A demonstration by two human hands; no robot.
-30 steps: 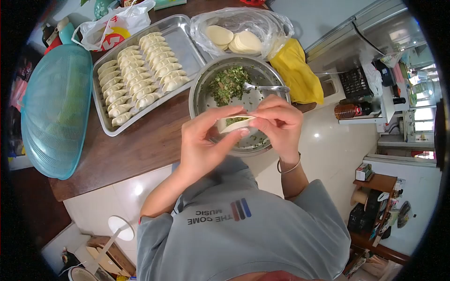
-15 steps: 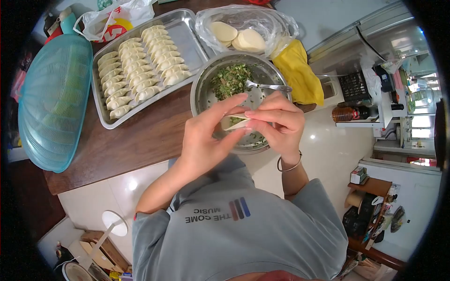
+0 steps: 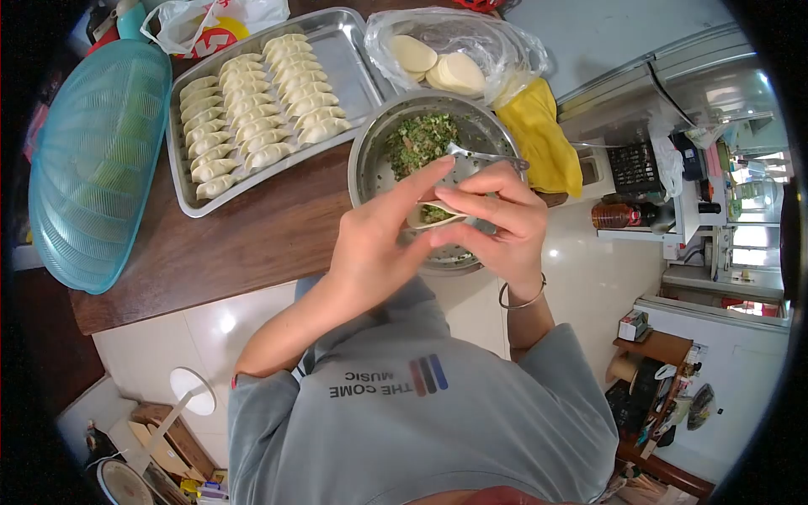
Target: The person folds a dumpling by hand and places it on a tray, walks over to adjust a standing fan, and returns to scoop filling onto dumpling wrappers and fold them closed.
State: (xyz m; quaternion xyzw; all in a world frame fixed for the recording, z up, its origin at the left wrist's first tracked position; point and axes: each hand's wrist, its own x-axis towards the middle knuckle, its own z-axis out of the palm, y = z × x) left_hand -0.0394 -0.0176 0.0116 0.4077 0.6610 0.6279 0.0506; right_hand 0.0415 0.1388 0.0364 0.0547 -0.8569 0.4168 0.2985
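Observation:
Between my two hands is a partly folded dumpling (image 3: 435, 216), its green filling showing in the gap of the wrapper. My left hand (image 3: 374, 231) cups it from the left, thumb and fingers closed on its edge. From the right, my right hand (image 3: 502, 220) pinches the other end. Both hands are over the near side of a steel bowl (image 3: 362, 160) of chopped green filling (image 3: 419, 143). A spoon (image 3: 488, 156) leans in that bowl. Up and left, a metal tray (image 3: 349, 63) carries rows of folded dumplings (image 3: 252, 114).
Round wrappers (image 3: 454, 71) lie in a clear plastic bag (image 3: 513, 50) behind the bowl. A yellow cloth (image 3: 543, 139) hangs at its right. A blue mesh food cover (image 3: 101, 168) stands on the wooden table (image 3: 227, 252) at left, near a white plastic bag (image 3: 227, 17).
The dumpling has tilted, so more filling shows inside its fold. My right fingers have shifted slightly along the wrapper. The whole view has moved a little.

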